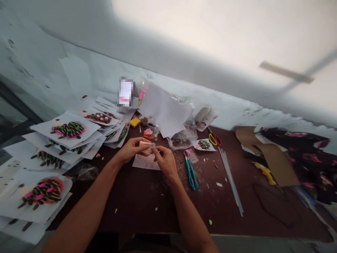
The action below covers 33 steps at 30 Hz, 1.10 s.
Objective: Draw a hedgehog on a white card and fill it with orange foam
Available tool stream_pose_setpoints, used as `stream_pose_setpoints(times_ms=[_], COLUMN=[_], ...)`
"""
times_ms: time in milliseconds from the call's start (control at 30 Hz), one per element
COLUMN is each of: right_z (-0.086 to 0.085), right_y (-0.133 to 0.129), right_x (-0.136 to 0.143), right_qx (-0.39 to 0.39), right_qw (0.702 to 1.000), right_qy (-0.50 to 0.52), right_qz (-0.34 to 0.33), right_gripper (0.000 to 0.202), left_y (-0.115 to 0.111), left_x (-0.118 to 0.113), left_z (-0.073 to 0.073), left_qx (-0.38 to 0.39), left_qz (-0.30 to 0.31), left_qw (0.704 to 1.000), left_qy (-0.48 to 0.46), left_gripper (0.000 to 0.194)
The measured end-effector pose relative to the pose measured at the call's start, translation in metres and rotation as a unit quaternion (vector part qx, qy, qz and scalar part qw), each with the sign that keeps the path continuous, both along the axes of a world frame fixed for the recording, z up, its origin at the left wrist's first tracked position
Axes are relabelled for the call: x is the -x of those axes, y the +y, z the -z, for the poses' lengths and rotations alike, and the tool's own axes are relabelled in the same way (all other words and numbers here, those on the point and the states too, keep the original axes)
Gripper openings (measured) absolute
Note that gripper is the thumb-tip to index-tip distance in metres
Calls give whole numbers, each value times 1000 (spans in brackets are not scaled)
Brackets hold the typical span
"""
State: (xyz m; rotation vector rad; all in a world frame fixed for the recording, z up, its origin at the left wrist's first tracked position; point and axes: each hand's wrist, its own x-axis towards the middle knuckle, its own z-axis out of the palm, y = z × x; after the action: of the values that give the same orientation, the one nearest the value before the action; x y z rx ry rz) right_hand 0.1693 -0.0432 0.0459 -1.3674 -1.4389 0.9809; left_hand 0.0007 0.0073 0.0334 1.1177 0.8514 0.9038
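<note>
My left hand (130,150) is closed around a pale peach piece (143,144), which looks like modelling clay. Clear plastic wrap (152,145) shows at its right end, pinched between the fingers of my right hand (167,162). Both hands hover over a white sheet with an orange line drawing (143,161), partly covered by them. Just right of my right hand lies a teal-handled pair of pliers or cutters (191,172), beside a small clear packet with pink in it (191,155).
Stacked sheets with hedgehog collages (70,130) crowd the left side. Behind my hands are a yellow packet (135,122), plastic bags (184,138) and a white bottle (206,119). Rightward lie scissors (215,138), clear glue sticks (231,181) and a yellow glue gun (265,172) with its cord.
</note>
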Motion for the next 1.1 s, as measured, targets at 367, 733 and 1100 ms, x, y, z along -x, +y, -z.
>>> stream_pose_setpoints(times_ms=[367, 733, 1100], right_z=[5, 3, 11], right_y=[3, 1, 4], right_x=[-4, -6, -6], right_qx=[21, 95, 56], right_qw=[997, 990, 995], right_qy=[77, 101, 81], right_qz=[-21, -38, -14], right_gripper=[28, 31, 20], left_y=[-2, 1, -4], left_x=[1, 5, 5], left_z=[-3, 2, -6], left_qx=[11, -5, -25], left_qz=[6, 32, 81], left_qw=[1000, 999, 996], left_qy=[-11, 4, 27], left_gripper=[44, 37, 34])
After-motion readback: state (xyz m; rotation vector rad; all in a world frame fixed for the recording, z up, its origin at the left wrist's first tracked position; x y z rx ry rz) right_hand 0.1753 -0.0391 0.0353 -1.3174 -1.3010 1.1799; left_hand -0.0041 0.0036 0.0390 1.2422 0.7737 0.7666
